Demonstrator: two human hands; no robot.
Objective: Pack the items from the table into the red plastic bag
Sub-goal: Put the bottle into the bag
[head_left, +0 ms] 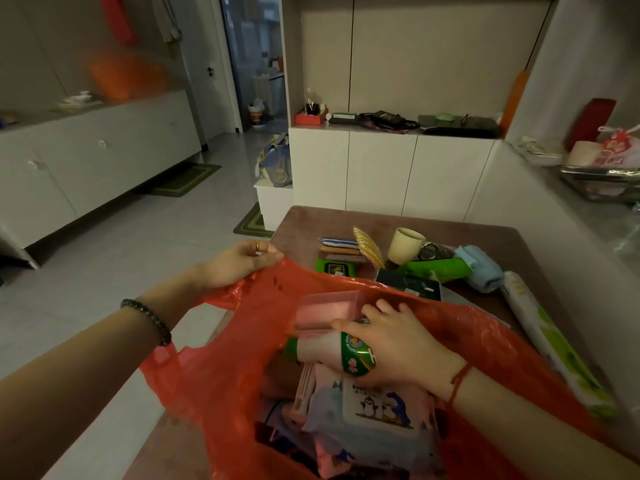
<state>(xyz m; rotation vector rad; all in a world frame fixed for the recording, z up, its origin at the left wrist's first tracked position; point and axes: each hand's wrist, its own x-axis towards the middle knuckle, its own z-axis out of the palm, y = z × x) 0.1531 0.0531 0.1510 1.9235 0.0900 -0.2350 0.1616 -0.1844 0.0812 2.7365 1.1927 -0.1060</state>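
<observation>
The red plastic bag (221,372) stands open on the brown table (301,223). My left hand (242,261) pinches the bag's far left rim and holds it up. Inside the bag's mouth, my right hand (398,344) grips a white bottle with a green label (332,351), lying sideways. A pink translucent box (329,310) sits just behind the bottle, touching my fingers. Lower in the bag lies a penguin-print wipes pack (377,410). On the table beyond wait a cream cup (405,245), sponges (337,247), a green pack (334,268), a green tube (440,268) and a blue towel roll (479,268).
A long white-and-green roll (554,344) lies along the table's right edge. A dark flat box (408,284) rests behind the bag. White cabinets (381,168) stand past the table, a counter with a tray (602,181) at right, tiled floor (121,254) at left.
</observation>
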